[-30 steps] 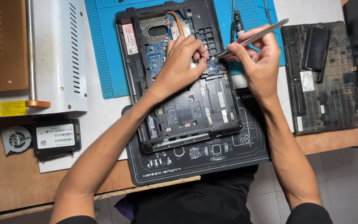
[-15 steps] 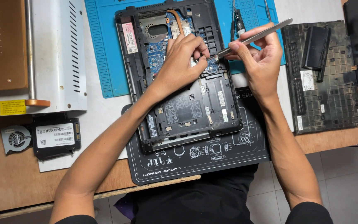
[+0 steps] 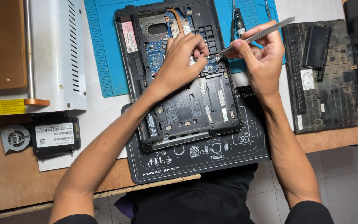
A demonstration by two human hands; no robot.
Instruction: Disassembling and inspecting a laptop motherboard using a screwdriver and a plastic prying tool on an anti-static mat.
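An opened black laptop base [image 3: 179, 108] lies bottom-up on the bench, its blue circuit board [image 3: 156, 54] and copper heat pipe exposed. My left hand [image 3: 183, 58] rests on the board near the middle, fingers curled and pressing down by a small part. My right hand [image 3: 260, 58] grips metal tweezers [image 3: 257, 36], their tips meeting the board just beside my left fingertips. What the tips touch is hidden by my fingers.
A blue work mat [image 3: 104, 49] and a black printed mat [image 3: 212, 166] lie under the laptop. The removed bottom cover [image 3: 324, 79] sits right, a screwdriver [image 3: 239, 20] behind. At left are a white machine [image 3: 59, 54], a drive [image 3: 56, 135] and a small fan [image 3: 15, 138].
Both hands stay at the same spot on the board; the tweezers shifted only slightly.
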